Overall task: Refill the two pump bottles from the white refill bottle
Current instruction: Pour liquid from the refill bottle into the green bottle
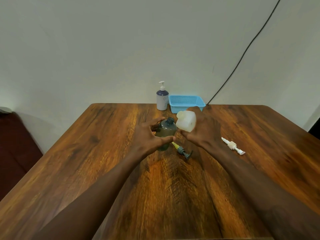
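Observation:
A dark translucent green bottle stands upright mid-table with its neck uncovered. My left hand curls around its left side, thumb in front and fingers behind. My right hand holds the white refill bottle, tilted leftward so its mouth is close to the green bottle's neck, just to the right of it. The green bottle's pump lies on the table in front, its tube yellowish. A white pump lies to the right. A second pump bottle, white with a dark shoulder, stands at the far edge with its pump on.
A light blue plastic basket sits at the table's far edge, just right of the white pump bottle. A black cable runs down the wall behind it. A dark red seat stands left of the wooden table.

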The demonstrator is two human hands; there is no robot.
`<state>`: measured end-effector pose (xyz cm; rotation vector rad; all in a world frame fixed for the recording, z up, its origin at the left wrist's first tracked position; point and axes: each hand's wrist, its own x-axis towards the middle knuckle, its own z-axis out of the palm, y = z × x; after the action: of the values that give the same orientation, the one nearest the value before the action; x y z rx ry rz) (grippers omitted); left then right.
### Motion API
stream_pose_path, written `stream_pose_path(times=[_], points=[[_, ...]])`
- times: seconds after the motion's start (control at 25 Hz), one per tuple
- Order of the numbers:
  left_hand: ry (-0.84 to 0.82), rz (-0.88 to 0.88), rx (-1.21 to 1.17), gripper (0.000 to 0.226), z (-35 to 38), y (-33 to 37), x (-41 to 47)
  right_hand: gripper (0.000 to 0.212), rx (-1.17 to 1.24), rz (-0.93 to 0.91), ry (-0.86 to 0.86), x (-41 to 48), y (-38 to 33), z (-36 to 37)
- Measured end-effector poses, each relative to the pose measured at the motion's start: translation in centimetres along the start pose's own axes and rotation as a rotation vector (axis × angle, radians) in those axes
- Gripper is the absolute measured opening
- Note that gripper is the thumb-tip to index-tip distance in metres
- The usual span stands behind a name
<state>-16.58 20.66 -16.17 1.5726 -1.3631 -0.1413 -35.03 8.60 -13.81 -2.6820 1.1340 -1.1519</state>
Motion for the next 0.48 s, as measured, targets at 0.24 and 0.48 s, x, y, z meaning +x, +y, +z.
stream_pose_path(times=[0.24,0.48], points=[[-0.003,-0.005,0.037,0.091,0.33,0.02,0.04,0.074,-0.035,-0.033,0.026,0.01,-0.34,-0.51],[0.021,0.004,0.033,0.089,0.39,0.07,0.06,0.073,-0.14,-0.088,0.05,0.1,-0.4,-0.31]])
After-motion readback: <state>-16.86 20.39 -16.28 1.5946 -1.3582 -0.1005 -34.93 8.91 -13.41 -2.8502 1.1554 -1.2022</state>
